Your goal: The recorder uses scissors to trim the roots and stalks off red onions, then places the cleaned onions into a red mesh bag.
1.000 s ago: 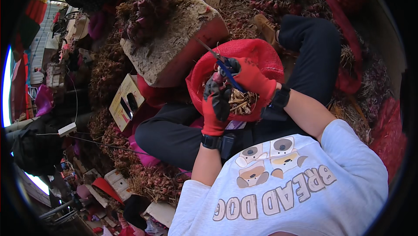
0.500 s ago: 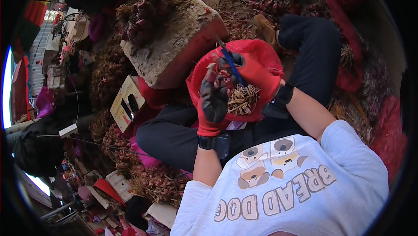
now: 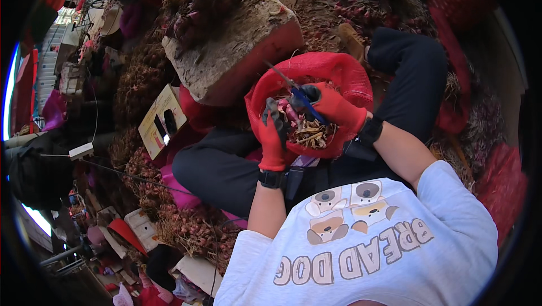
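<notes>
— Head view: what lies near the red mesh sack point(image 3: 344, 74) in your lap?
— A pale card box point(image 3: 161, 119) lies left of it, shallot heaps all around. Your right hand point(image 3: 333, 108) grips blue scissors point(image 3: 302, 98); your left hand point(image 3: 275, 134), lower than before, pinches a shallot point(image 3: 289, 113) over the sack's mouth.

left hand point(image 3: 273, 136): lower than a second ago, fingers now curled around a shallot point(image 3: 288, 111)
right hand point(image 3: 333, 108): shifted slightly down over the bag point(image 3: 339, 74)
scissors point(image 3: 296, 94): blades now point up-left, tilted flatter
</notes>
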